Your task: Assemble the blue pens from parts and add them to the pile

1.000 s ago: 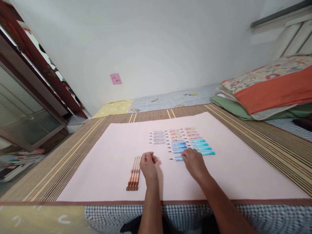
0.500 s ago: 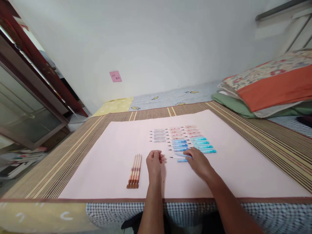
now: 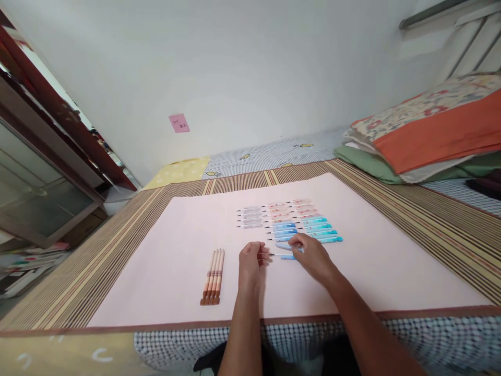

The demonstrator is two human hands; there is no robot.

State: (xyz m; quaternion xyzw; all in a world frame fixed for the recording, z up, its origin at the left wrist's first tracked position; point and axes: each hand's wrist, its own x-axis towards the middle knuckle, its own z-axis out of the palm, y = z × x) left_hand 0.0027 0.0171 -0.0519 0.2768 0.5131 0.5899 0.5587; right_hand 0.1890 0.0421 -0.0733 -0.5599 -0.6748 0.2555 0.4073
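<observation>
My right hand [image 3: 312,255] has its fingers closed on a light-blue pen [image 3: 282,245]; the fingers hide its right end. Just below, a white pen barrel with a dark tip [image 3: 275,255] and a short blue piece [image 3: 288,257] lie close to that hand. Beside the dark tip, my left hand [image 3: 252,257] is held with bent fingers apart and nothing visible in them. Behind the hands, capped-looking pens lie in rows, tips to the left: grey ones [image 3: 250,215], pinkish ones [image 3: 301,208], blue ones [image 3: 282,232] and turquoise ones [image 3: 321,231].
Several cream-and-brown pens [image 3: 212,277] lie side by side at the left. Everything rests on a pale pink sheet [image 3: 164,256] over a striped mat [image 3: 90,250]. Folded bedding [image 3: 434,130] is piled at the right, and a pink note [image 3: 179,123] sticks to the wall.
My left hand has shifted slightly right, closer to the dark pen tip. My right hand has moved a little left and up with the light-blue pen. The view has tilted slightly.
</observation>
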